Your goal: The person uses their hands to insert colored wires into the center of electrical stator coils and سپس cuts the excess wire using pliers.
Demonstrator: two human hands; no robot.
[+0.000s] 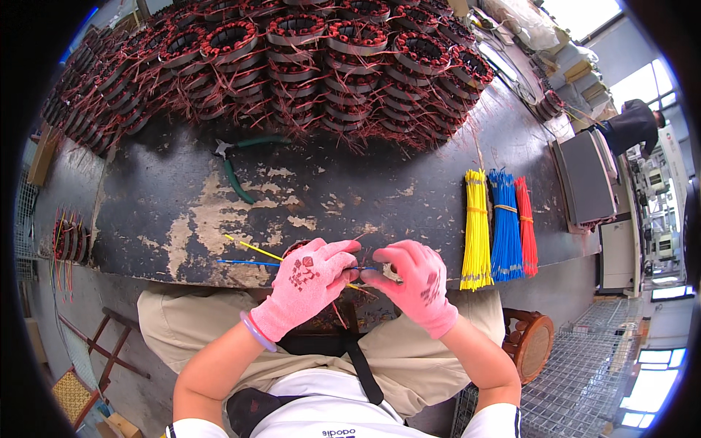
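Observation:
My left hand (pixel 303 277), in a pink glove, is closed with thumb and fingertips pinched on a blue wire (pixel 244 262), whose tail sticks out to the left. A yellow wire (pixel 252 247) also runs out from beneath this hand. Opposite it, my right hand (pixel 416 281), gloved in pink too, pinches thin wire ends between thumb and fingers. The fingertips of both hands nearly meet at the table's front edge, over my lap. A wound stator lies mostly hidden under my left hand, and reddish leads poke out below the fingers.
Stacked stators (pixel 296 66) with red leads fill the table's back. Green-handled cutters (pixel 232 171) lie open before them. Tied bundles of yellow wires (pixel 477 233), blue wires (pixel 505 230) and red wires (pixel 526 230) lie at right. A wooden stool (pixel 531 347) stands beside my leg.

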